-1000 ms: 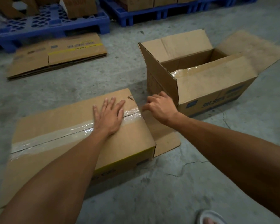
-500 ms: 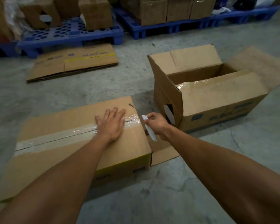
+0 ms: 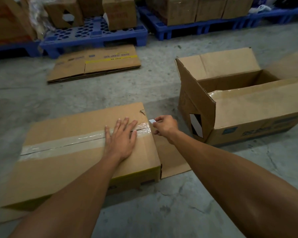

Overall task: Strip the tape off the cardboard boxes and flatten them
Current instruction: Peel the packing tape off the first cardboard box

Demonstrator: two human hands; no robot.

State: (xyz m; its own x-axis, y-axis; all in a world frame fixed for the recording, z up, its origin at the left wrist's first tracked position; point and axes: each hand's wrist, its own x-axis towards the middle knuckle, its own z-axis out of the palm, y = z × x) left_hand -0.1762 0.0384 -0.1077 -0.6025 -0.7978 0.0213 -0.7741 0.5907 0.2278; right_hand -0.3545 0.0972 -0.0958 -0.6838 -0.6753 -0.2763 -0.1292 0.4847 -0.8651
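The taped box (image 3: 86, 152) lies on the concrete floor (image 3: 179, 212), near and left of the open box (image 3: 244, 107). The left hand (image 3: 121, 140) lies flat with straight fingers on the tape (image 3: 62, 143), likely steadying the box. At the tape's right end the right hand (image 3: 165, 126) pinches a small white piece (image 3: 151, 121), perhaps a blade or tab, probably to begin stripping.

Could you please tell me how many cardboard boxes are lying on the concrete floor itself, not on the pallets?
3: the taped box under the left hand, the open box at right, and a flattened box by the blue pallets. More may lie outside the frame.
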